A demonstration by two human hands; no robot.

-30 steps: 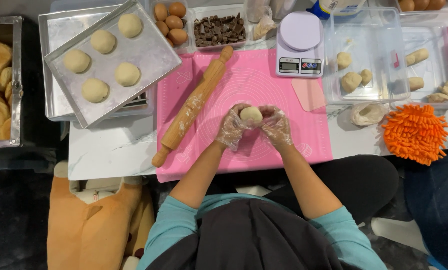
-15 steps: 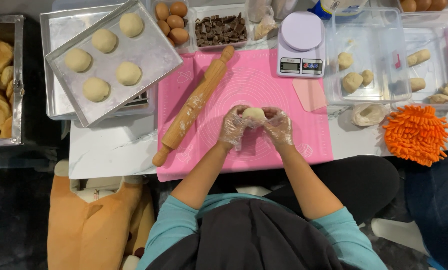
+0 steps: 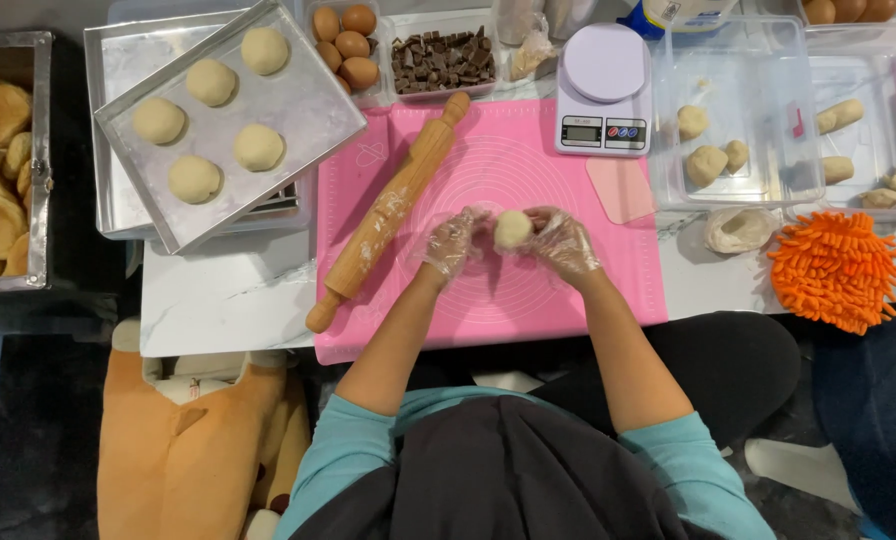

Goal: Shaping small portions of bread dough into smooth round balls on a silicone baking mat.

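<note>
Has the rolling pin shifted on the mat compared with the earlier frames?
No. The rolling pin lies at the same slant across the pink mat's left side, its top end pointing at the chocolate tray as before.

Matt pale dough ball [image 3: 512,229] in thin, crinkly clear plastic gloves [image 3: 564,240]; smooth pink silicone-looking mat [image 3: 528,290]; floury wooden rolling pin [image 3: 389,208]; dull brushed-metal tray [image 3: 298,105]; glossy marbled white counter [image 3: 223,295].
</note>
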